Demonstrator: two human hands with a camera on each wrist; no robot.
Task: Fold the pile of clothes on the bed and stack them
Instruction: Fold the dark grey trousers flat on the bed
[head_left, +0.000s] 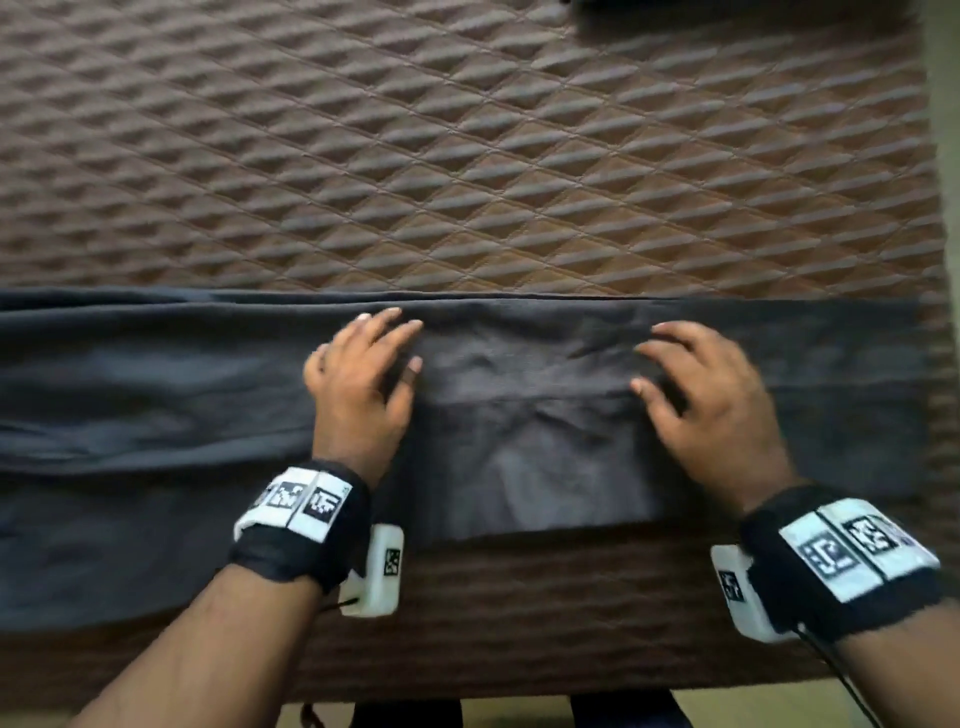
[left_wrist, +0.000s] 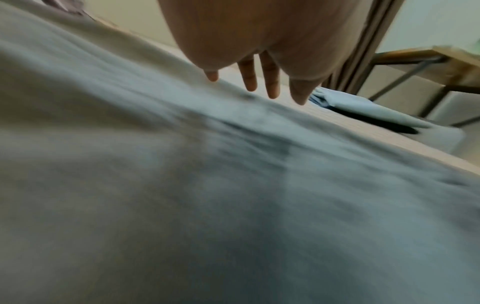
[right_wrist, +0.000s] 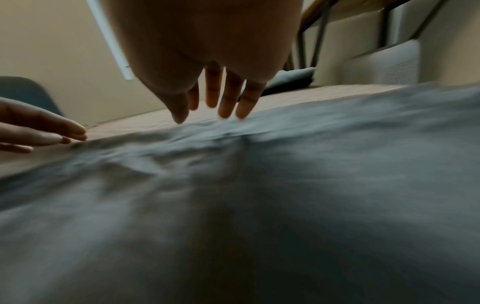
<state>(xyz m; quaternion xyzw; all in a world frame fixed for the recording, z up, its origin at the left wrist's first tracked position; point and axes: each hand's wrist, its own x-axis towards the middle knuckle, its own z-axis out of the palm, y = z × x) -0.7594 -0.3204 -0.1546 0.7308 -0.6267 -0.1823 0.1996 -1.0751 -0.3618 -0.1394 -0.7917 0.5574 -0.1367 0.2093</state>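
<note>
A dark grey garment (head_left: 519, 415) lies spread flat across the near part of the bed, reaching past the left edge of the head view. My left hand (head_left: 363, 369) rests on it left of centre, fingers straight and spread. To the right, my right hand (head_left: 696, 384) lies flat on the same cloth, its fingers also spread. Both wrist views show the grey garment (left_wrist: 233, 195) (right_wrist: 259, 205) blurred, with my left hand's fingers (left_wrist: 249, 80) and my right hand's fingers (right_wrist: 228, 98) extended over it, holding nothing.
The brown quilted bed cover (head_left: 467, 156) fills the far half. A folded stack of light blue and dark clothes (left_wrist: 371, 113) sits further along the bed. A dark item (head_left: 727, 10) shows at the top edge. A table frame (left_wrist: 415, 67) stands beyond the bed.
</note>
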